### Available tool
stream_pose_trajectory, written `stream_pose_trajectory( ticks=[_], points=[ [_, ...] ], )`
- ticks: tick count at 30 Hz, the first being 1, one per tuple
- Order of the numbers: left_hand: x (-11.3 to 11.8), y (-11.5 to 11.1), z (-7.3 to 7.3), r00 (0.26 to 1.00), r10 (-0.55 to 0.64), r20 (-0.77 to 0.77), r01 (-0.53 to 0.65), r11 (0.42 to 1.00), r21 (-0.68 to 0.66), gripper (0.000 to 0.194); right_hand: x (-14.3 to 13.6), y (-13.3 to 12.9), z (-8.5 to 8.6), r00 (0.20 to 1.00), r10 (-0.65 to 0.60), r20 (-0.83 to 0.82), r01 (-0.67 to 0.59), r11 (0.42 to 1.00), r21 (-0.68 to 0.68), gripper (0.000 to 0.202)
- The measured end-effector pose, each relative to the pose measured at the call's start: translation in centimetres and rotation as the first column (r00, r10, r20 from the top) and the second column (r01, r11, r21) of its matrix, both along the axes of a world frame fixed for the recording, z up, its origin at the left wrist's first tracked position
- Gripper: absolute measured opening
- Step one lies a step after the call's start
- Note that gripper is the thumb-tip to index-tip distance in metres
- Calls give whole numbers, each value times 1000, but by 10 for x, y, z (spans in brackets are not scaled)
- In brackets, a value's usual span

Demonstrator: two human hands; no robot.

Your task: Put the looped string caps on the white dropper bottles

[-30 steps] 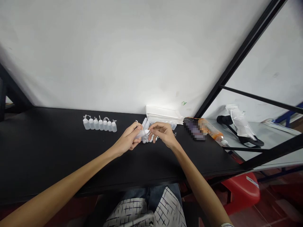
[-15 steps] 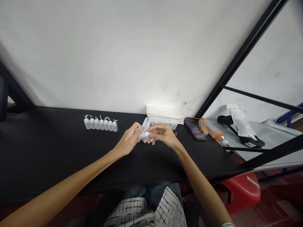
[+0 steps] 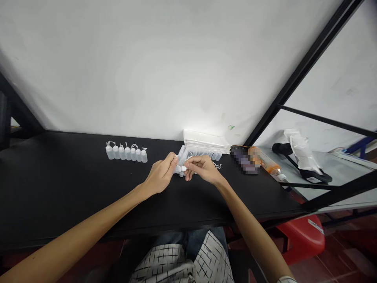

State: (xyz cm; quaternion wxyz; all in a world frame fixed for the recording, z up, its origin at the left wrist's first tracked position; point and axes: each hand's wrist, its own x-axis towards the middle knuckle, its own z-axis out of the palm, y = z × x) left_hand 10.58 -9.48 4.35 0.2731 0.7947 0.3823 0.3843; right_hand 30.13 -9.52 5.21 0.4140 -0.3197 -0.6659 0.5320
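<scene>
Between my hands, above the middle of the black table, is a small translucent plastic squeeze bottle (image 3: 178, 169) tilted on its side with its white cap end to the right. My left hand (image 3: 161, 173) is closed around the bottle's body. My right hand (image 3: 202, 168) pinches at the white cap with thumb and fingertips. Behind my hands more small bottles (image 3: 217, 155) stand in a group, partly hidden. To the left a row of several bottles with white strap caps (image 3: 126, 153) stands upright.
A stack of white paper sheets (image 3: 204, 140) leans by the wall. At the right lie a blurred dark object (image 3: 245, 161) and an orange-labelled drink bottle (image 3: 266, 163). A black metal frame (image 3: 294, 70) borders the table (image 3: 73, 188). A red stool (image 3: 303, 237) is below right.
Both hands stay on the same bottle, with only small finger shifts near the cap. The whole view has moved slightly.
</scene>
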Motion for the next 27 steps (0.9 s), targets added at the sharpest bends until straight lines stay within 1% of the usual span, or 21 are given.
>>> stream_pose_trajectory(
  ticks=[5,9,11,14,19,23,25,27],
  points=[
    [0,0,0,998,19,-66,-16,999,52,27,1,-1,1,1000,12,7,-12,1000,3,30],
    [-1,2,1,997,39,-68,-36,998,57,26,0,-4,3,1000,14,8,-14,999,37,29],
    [-2,4,1,997,41,-65,-37,998,53,27,-2,-4,3,1000,0,7,-1,999,40,31],
    [-2,6,1,997,36,-72,-32,998,53,28,-4,-5,3,1000,-22,19,21,999,35,29],
    [-1,4,2,994,27,-109,-21,998,60,26,-3,-5,3,992,-2,128,-4,999,47,29],
    [-1,2,2,989,27,-145,-16,997,79,25,-2,-3,3,978,15,206,-31,997,73,39],
    [-1,2,2,989,31,-148,-18,996,88,25,-3,-2,2,981,11,194,-25,997,71,40],
    [-1,1,2,989,32,-148,-19,996,91,24,-3,-1,0,989,1,146,-9,998,55,35]
  ],
)
